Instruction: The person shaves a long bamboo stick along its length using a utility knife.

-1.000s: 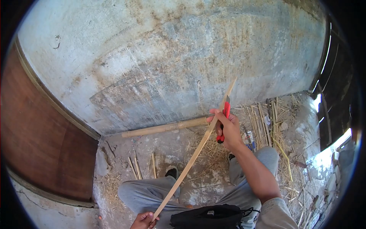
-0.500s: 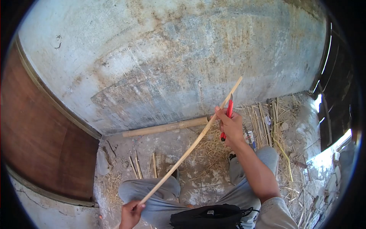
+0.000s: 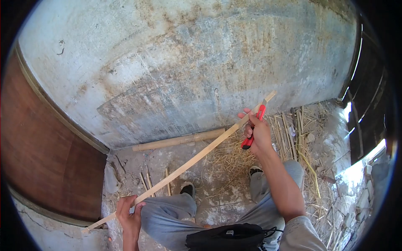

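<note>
A long pale bamboo strip (image 3: 190,162) slants across the head view from lower left to upper right. My left hand (image 3: 129,212) is closed around its lower part, with the strip's end sticking out past the fingers. Near the upper end, my right hand (image 3: 258,133) holds a red utility knife (image 3: 255,125) against the palm, its blade pointing up beside the strip. Fingers of that same hand also touch or support the strip from behind; how firmly, I cannot tell.
Fine shavings (image 3: 232,161) cover the floor between my feet. A bamboo pole (image 3: 180,140) lies along the stained wall (image 3: 201,67). Cut strips (image 3: 287,134) lie at right, others (image 3: 147,180) near my left foot. A brown door panel (image 3: 50,154) is at left, a black bag (image 3: 228,237) on my lap.
My left hand has risen and moved left along with the strip, whose lower end now shows. The strip lies flatter, its broad face showing. My right hand has shifted slightly right.
</note>
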`<action>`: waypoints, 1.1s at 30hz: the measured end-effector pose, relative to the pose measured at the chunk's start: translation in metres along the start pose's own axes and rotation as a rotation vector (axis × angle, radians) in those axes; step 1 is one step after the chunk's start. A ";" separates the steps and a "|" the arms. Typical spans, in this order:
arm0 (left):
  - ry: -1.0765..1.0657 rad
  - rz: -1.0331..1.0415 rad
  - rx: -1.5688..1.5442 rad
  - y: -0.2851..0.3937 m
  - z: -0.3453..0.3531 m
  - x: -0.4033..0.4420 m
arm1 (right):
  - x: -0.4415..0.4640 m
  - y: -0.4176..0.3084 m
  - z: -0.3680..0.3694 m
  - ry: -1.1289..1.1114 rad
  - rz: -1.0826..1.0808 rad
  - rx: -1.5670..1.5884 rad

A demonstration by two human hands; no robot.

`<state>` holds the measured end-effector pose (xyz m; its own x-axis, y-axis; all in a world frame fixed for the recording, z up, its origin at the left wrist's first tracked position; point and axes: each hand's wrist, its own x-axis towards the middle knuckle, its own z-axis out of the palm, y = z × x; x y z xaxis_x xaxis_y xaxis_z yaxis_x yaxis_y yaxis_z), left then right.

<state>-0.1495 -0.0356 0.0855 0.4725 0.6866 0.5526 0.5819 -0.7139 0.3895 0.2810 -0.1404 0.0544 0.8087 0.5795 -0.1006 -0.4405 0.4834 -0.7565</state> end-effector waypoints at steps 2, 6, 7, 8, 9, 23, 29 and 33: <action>-0.002 0.054 0.020 -0.003 -0.001 0.002 | 0.002 -0.001 -0.001 0.004 0.004 0.012; 0.020 0.092 0.000 -0.009 0.000 0.002 | -0.003 -0.004 0.002 0.045 -0.011 -0.125; 0.020 0.091 0.002 -0.010 0.001 0.001 | -0.004 -0.005 0.002 0.045 -0.010 -0.124; 0.041 0.077 -0.017 -0.011 0.001 0.002 | -0.004 -0.006 0.001 0.002 0.009 -0.378; 0.062 0.062 -0.037 -0.012 0.001 0.002 | -0.006 -0.008 0.001 -0.042 0.028 -0.632; -0.007 0.315 0.167 0.009 0.006 0.062 | -0.032 0.068 0.017 -0.653 -0.801 -1.072; 0.161 0.494 0.261 0.034 0.012 0.093 | -0.031 0.069 0.018 -0.708 -0.828 -1.259; 0.631 0.567 0.412 0.031 0.021 0.087 | -0.032 0.067 0.025 -0.622 -0.727 -1.097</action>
<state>-0.0762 0.0046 0.1299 0.3812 -0.0360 0.9238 0.6205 -0.7308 -0.2846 0.2158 -0.1107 0.0231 0.2975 0.7528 0.5872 0.7281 0.2190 -0.6496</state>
